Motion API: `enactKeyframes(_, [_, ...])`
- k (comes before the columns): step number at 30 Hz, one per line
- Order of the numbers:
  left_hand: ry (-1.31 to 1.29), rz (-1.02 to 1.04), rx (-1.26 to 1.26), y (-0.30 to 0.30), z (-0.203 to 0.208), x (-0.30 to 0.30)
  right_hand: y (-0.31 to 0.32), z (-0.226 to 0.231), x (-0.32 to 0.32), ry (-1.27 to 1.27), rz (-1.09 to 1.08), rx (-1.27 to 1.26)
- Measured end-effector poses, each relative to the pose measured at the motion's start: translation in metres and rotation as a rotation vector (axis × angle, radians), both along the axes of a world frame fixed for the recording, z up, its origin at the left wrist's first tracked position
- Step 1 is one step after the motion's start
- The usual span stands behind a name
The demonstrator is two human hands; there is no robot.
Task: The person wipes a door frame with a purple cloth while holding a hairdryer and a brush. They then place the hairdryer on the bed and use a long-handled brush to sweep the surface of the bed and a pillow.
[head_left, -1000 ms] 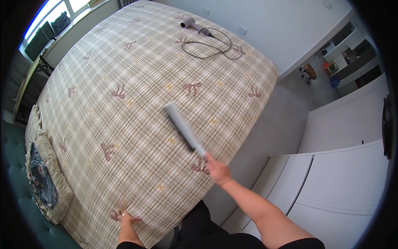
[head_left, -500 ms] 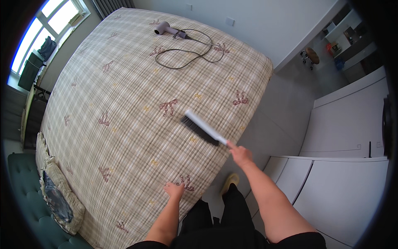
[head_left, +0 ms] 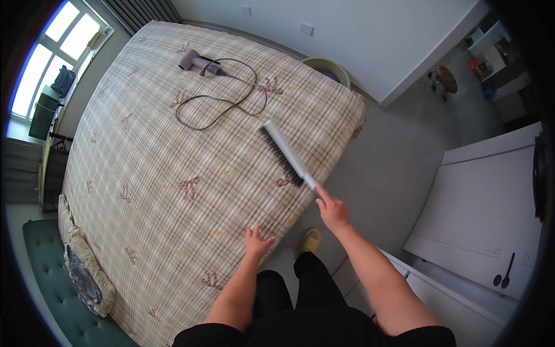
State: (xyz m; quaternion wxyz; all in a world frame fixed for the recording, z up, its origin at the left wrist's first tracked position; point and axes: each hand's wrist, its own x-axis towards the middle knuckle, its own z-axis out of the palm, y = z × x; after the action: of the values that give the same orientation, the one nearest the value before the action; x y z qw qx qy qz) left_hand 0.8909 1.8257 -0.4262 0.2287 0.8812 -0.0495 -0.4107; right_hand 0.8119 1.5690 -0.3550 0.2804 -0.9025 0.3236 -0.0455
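My right hand (head_left: 333, 210) is wrapped round the handle of a bed brush (head_left: 287, 152), which has a long white back and dark bristles. The brush reaches over the right edge of the bed, bristles toward the plaid bedspread (head_left: 144, 173); whether they touch the cloth I cannot tell. Holding nothing, my left hand (head_left: 257, 243) has its fingers spread at the bed's near right edge. Farther off on the bedspread lies a mauve hair dryer (head_left: 200, 62), with its grey cord (head_left: 231, 103) looped beside it.
A green tufted headboard (head_left: 46, 272) and a ruffled pillow (head_left: 92, 277) are at the lower left. Behind the bed's far right corner stands a round tub (head_left: 341, 74). White cabinets (head_left: 451, 301) line the right side, and a stool (head_left: 445, 80) stands beyond the doorway.
My viewpoint has shifted along the bed toward its far end, bringing the tub into sight. The brush has moved farther along with my right hand. My left hand's fingers are now spread wider.
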Motion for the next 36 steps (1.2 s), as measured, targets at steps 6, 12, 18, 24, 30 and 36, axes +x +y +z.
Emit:
enactKeyframes(6, [0.219, 0.143, 0.123, -0.059, -0.027, 0.014, -0.114, -0.010, 0.012, 0.388, 0.304, -0.173])
enactKeyframes(12, [0.126, 0.071, 0.260, -0.076, -0.026, 0.011, -0.230, -0.002, 0.052, 0.321, -0.165, -0.131])
enactKeyframes(18, [0.118, -0.042, 0.391, -0.066, -0.028, 0.029, -0.248, -0.010, 0.114, -0.044, 0.110, -0.079])
enactKeyframes(24, [-0.124, 0.407, 0.192, -0.127, -0.014, 0.165, -0.304, -0.016, 0.157, 0.259, 0.325, -0.091])
enactKeyframes(30, [-0.681, 0.260, 0.059, -0.288, 0.011, 0.333, -0.398, 0.003, 0.168, 0.232, 0.275, -0.144])
enactKeyframes(36, [-0.480, 0.384, 0.320, -0.329, -0.029, 0.402, -0.430, -0.004, 0.151, 0.037, 0.304, 0.158])
